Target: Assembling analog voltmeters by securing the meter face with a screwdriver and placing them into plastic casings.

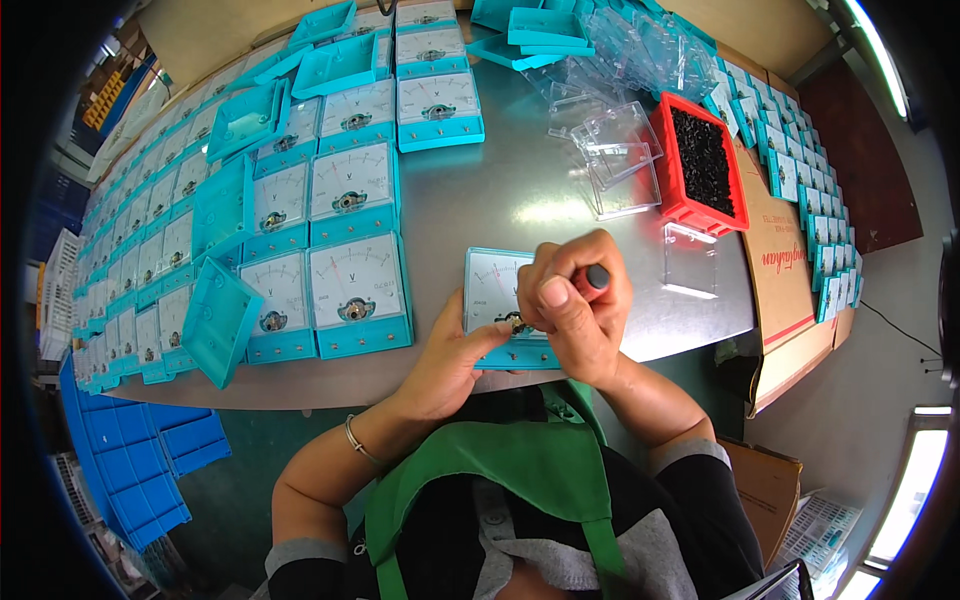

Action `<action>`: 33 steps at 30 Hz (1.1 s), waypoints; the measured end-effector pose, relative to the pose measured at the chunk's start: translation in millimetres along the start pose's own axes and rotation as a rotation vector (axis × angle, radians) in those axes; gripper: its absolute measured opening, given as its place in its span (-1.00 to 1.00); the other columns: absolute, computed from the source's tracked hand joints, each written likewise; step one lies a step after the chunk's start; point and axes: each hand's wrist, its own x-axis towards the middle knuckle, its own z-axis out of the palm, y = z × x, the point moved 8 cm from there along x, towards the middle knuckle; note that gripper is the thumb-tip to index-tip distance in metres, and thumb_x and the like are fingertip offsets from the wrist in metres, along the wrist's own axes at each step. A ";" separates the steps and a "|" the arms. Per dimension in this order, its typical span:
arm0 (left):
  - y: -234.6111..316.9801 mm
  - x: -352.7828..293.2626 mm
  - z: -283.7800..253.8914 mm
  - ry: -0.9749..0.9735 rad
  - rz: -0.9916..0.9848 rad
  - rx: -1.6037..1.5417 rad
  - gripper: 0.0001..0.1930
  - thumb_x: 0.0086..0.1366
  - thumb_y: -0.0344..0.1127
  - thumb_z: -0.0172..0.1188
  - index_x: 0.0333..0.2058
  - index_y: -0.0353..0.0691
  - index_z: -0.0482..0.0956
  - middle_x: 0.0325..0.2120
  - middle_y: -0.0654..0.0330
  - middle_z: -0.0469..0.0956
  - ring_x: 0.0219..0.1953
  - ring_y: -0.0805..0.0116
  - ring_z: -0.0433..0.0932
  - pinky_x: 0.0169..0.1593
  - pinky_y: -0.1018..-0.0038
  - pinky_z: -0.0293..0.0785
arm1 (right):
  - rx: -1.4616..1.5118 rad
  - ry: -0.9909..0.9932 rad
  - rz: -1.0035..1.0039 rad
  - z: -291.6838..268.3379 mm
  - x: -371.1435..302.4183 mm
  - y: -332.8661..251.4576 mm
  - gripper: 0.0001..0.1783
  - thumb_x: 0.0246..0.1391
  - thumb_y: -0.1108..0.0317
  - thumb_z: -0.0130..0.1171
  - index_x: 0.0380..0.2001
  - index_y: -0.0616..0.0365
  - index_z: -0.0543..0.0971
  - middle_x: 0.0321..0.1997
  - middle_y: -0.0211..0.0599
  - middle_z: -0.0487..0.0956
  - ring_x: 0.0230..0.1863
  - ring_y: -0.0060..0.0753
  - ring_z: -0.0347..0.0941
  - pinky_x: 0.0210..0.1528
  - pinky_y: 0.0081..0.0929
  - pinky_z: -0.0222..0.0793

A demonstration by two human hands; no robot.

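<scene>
A turquoise voltmeter (492, 275) with a white dial face lies at the front of the metal table, before my body. My left hand (442, 358) grips its left side and lower edge, the thumb laid across the lower part of the dial. Over the meter's right half, my right hand (585, 318) is closed around a screwdriver (597, 277) with a red and dark handle end. That hand hides the screwdriver's shaft and tip, along with part of the dial. Near the thumb, some of the meter's metal movement shows.
Rows of similar meters (354, 185) fill the table's left, with turquoise cases (222, 320) on top. Clear covers (622, 160) lie at the back right beside a red bin (664, 150) of small black parts. More meters stand on cardboard (785, 270) at right.
</scene>
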 end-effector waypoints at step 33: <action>38.3 -33.6 14.5 -0.155 0.116 -0.168 -0.46 0.21 -0.44 0.03 0.16 -0.24 0.12 -0.09 0.07 0.43 -0.14 0.25 0.52 -0.23 0.27 0.56 | -0.087 -0.082 0.605 -4.3 -63.1 45.8 -0.86 0.02 0.59 0.19 -0.30 0.29 0.54 -0.38 -0.35 0.62 -0.38 -0.68 0.51 -0.34 -0.66 0.45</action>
